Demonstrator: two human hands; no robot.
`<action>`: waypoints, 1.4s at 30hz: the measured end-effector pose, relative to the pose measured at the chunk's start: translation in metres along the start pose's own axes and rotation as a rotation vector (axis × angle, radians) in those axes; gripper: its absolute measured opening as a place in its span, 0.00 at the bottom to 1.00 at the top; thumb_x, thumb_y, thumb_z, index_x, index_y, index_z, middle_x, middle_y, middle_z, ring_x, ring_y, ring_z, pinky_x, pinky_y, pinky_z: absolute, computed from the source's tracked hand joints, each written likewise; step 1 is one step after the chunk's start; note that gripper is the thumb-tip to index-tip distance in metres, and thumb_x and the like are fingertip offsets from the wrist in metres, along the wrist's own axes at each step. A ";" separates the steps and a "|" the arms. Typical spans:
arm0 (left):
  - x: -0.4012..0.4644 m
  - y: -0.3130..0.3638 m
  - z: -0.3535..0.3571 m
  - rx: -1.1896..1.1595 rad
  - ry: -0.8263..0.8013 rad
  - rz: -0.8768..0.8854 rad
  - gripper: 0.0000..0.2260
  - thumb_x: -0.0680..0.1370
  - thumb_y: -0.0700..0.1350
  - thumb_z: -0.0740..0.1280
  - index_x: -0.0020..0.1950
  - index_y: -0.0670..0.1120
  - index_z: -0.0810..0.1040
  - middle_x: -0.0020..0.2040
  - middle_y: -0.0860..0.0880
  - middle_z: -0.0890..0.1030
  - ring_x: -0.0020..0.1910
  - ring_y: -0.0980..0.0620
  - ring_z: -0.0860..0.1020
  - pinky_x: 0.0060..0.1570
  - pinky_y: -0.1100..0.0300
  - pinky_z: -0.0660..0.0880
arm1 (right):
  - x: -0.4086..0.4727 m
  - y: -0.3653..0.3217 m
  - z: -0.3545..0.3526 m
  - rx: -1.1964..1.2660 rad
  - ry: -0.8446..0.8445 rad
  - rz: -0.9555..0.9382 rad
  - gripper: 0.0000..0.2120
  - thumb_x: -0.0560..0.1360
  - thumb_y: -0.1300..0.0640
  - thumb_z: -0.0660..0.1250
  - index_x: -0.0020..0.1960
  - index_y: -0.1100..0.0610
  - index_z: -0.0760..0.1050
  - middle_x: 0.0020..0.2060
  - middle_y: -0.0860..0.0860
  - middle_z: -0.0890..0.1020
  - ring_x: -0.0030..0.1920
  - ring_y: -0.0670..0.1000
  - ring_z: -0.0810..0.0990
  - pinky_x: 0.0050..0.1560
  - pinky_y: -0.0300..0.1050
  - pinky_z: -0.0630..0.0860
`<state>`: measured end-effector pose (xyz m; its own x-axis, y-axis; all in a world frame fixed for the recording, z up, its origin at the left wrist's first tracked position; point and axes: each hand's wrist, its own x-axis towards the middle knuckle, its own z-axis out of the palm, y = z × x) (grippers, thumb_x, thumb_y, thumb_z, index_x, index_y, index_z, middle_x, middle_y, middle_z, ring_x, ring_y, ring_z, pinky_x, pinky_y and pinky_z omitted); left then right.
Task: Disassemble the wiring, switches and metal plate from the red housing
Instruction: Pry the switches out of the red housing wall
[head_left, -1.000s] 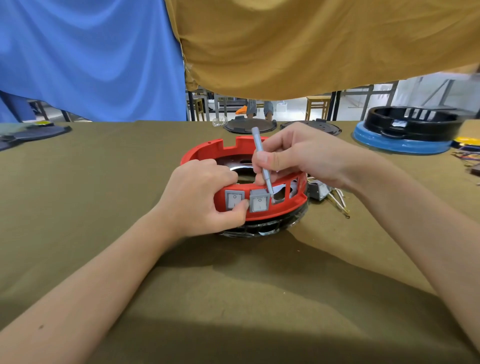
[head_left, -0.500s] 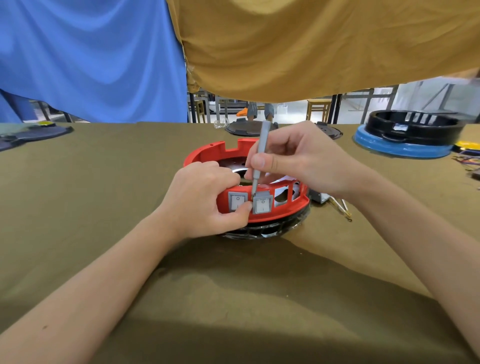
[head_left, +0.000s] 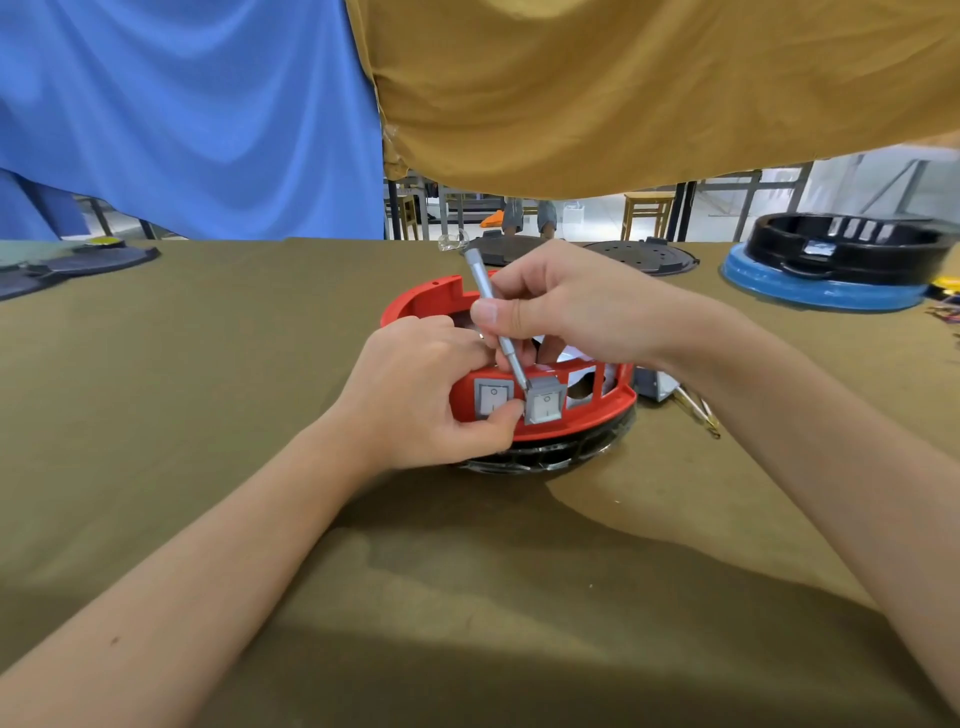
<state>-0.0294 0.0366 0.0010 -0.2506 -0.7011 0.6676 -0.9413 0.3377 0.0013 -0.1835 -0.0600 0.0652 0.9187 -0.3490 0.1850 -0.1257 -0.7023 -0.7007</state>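
The red housing, a round ring, sits on a black vented base in the middle of the table. Two grey rocker switches are in its near wall: the left switch sits flush, the right switch sticks out of its opening. My left hand grips the housing's near-left wall, thumb under the switches. My right hand holds a thin silver screwdriver, its tip at the right switch's top left corner. Empty rectangular openings show to the right of the switches. The inside of the housing is mostly hidden.
A small grey part with wires lies right of the housing. A black ring on a blue disc stands at the far right. Dark round plates lie at the table's far edge, dark flat parts at far left.
The screwdriver has tilted from upright to leaning top-left, its tip now at the right switch's top left corner. That switch sticks out further. My left hand has stayed on the housing.
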 end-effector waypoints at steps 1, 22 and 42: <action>0.000 0.000 0.000 -0.005 0.000 0.006 0.18 0.72 0.57 0.63 0.49 0.47 0.85 0.41 0.52 0.85 0.38 0.49 0.81 0.36 0.52 0.77 | 0.001 0.001 0.000 0.013 -0.003 0.013 0.15 0.81 0.52 0.64 0.45 0.63 0.80 0.36 0.54 0.81 0.35 0.48 0.77 0.40 0.38 0.78; 0.000 -0.008 -0.006 0.317 -0.002 -0.170 0.32 0.71 0.75 0.53 0.35 0.48 0.78 0.30 0.54 0.77 0.30 0.52 0.75 0.27 0.53 0.70 | -0.054 0.048 0.000 0.547 0.454 -0.059 0.03 0.75 0.64 0.71 0.47 0.64 0.80 0.37 0.60 0.84 0.34 0.53 0.81 0.37 0.42 0.80; 0.002 -0.005 0.003 0.316 -0.040 -0.174 0.21 0.79 0.59 0.57 0.37 0.46 0.78 0.27 0.51 0.75 0.27 0.47 0.75 0.26 0.58 0.62 | -0.045 0.056 0.055 -0.271 0.541 0.085 0.05 0.82 0.57 0.60 0.47 0.54 0.68 0.31 0.45 0.74 0.33 0.46 0.74 0.32 0.41 0.66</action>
<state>-0.0257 0.0319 0.0002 -0.0835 -0.7569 0.6482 -0.9925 0.0047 -0.1223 -0.2116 -0.0492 -0.0199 0.5895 -0.6264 0.5100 -0.3461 -0.7664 -0.5412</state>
